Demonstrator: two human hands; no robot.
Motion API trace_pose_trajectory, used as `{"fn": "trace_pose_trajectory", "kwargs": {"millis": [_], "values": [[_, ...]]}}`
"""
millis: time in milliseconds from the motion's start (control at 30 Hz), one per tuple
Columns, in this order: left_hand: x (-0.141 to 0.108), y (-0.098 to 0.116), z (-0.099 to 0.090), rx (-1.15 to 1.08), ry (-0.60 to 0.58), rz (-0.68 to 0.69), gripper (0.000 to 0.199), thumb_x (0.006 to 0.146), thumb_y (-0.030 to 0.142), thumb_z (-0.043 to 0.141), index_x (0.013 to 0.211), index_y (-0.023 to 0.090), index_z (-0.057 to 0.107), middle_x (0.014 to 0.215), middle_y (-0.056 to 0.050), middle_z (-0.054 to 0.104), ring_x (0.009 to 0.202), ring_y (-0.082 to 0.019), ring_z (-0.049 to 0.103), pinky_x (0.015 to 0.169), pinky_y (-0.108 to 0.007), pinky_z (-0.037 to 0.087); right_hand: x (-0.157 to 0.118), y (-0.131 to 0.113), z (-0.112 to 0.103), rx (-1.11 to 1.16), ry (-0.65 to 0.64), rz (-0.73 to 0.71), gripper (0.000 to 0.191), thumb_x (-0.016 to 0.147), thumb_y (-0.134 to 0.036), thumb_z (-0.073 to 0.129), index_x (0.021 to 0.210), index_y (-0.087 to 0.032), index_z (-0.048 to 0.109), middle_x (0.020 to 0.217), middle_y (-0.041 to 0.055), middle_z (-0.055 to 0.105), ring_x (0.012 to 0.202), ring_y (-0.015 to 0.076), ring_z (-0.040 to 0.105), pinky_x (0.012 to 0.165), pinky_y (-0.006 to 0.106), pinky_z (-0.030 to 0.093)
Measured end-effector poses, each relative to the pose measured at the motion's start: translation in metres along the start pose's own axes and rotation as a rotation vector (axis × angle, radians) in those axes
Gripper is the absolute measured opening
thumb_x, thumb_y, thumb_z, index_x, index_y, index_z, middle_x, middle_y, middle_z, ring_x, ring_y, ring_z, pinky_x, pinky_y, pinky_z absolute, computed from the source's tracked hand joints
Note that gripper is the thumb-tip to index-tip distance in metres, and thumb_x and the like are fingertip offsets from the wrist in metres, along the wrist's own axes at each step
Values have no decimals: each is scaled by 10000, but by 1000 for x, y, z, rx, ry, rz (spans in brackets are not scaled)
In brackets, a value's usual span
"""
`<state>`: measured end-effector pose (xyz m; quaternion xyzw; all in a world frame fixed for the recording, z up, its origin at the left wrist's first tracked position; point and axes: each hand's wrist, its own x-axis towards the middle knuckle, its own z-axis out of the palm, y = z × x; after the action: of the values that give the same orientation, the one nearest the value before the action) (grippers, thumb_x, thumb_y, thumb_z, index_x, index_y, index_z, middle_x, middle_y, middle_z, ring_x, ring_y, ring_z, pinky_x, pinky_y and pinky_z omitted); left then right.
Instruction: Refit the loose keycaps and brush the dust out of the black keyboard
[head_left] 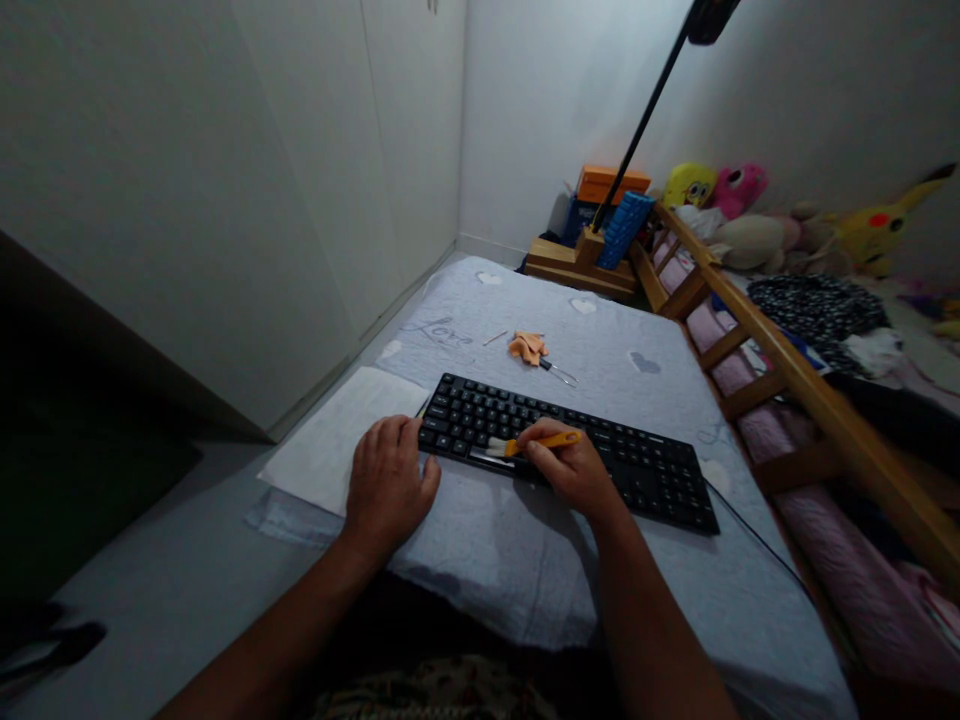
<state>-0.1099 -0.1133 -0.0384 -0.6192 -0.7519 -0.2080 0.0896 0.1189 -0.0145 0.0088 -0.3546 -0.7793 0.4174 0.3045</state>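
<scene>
A black keyboard [652,478] lies slightly slanted on the cloth-covered table. My right hand [574,470] grips a small paintbrush [559,440] with an orange handle. Its pale bristles touch the keyboard near the space bar, which looks light and shiny. At the keyboard's left end rests my left hand [390,475], fingers stretched forward and thumb apart, partly over a white sheet [322,440]. Its fingertips meet or nearly meet the keyboard's edge. Beyond the keyboard lie a crumpled orange cloth [528,347], a wire tool with a dark handle [559,372] and a thin stick [495,338].
The table's pale blue cloth [465,290] carries heart patterns. White cabinet doors [300,180] rise on the left. A wooden bed rail [810,390] runs along the right, with plush toys behind it. A lamp pole [645,115] stands at the back; a cable [757,535] trails right.
</scene>
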Motion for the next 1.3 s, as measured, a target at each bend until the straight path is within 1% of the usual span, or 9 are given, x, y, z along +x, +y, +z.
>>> {"fn": "trace_pose_trajectory", "kwargs": {"millis": [200, 433, 600, 700, 767, 933, 1000, 1167, 1300], "values": [[-1, 0, 0, -6, 11, 2, 334, 874, 236, 550, 1198, 157, 535, 1181, -167, 605, 1143, -333, 543, 1023, -492, 439, -3, 0, -11, -44, 123, 39, 166, 749, -218, 495, 673, -191, 640, 610, 3, 597, 565, 143, 513, 559, 267, 383], [0, 0, -1, 0, 5, -5, 323, 873, 238, 554, 1186, 158, 536, 1178, -166, 603, 1135, -332, 546, 1015, -483, 445, -4, -1, -18, -86, 164, 73, 143, 673, -237, 458, 538, -216, 502, 495, -15, 474, 499, 134, 429, 511, 264, 328], [0, 1, -1, 1, -3, -7, 333, 873, 233, 555, 1192, 139, 543, 1188, -172, 602, 1149, -336, 544, 1028, -482, 440, -5, -1, -22, -3, 178, 86, 164, 682, -257, 447, 521, -226, 451, 488, -23, 408, 488, 128, 385, 490, 262, 291], [0, 1, -1, -3, -10, -9, 336, 874, 241, 560, 1193, 139, 544, 1191, -171, 603, 1149, -336, 544, 1032, -484, 439, -5, -1, -21, 71, 203, 77, 173, 726, -265, 461, 568, -217, 512, 530, -18, 438, 517, 133, 404, 503, 266, 306], [0, 0, -1, -4, -9, -7, 339, 876, 241, 559, 1197, 134, 543, 1195, -174, 602, 1151, -337, 542, 1035, -484, 437, -5, 0, -20, 91, 207, 72, 186, 783, -283, 483, 640, -205, 572, 561, -18, 463, 535, 136, 416, 515, 266, 318], [0, 0, -1, -4, 2, -2, 334, 871, 236, 559, 1192, 146, 537, 1187, -169, 601, 1145, -337, 543, 1028, -481, 440, -5, 2, -14, 68, 110, 70, 223, 901, -350, 515, 805, -192, 640, 624, -14, 516, 578, 144, 460, 544, 264, 350], [0, 0, -1, -8, 1, -6, 336, 869, 233, 558, 1196, 159, 533, 1185, -162, 601, 1146, -336, 543, 1029, -480, 438, -5, 2, -13, 37, 105, 64, 229, 914, -349, 516, 804, -193, 641, 643, -7, 536, 594, 147, 480, 553, 264, 357], [0, 1, -2, -25, -2, -14, 340, 867, 229, 552, 1196, 143, 538, 1186, -175, 603, 1147, -337, 534, 1031, -484, 434, -1, 1, -12, -83, 158, 28, 243, 915, -324, 508, 739, -195, 616, 682, 11, 593, 628, 153, 529, 586, 269, 379], [-1, 2, -2, -29, 2, -20, 348, 857, 222, 562, 1200, 169, 536, 1184, -160, 604, 1144, -332, 538, 1025, -487, 435, 5, -8, -8, -190, 128, 2, 259, 922, -290, 487, 707, -200, 600, 659, 6, 596, 621, 152, 547, 607, 269, 390]]}}
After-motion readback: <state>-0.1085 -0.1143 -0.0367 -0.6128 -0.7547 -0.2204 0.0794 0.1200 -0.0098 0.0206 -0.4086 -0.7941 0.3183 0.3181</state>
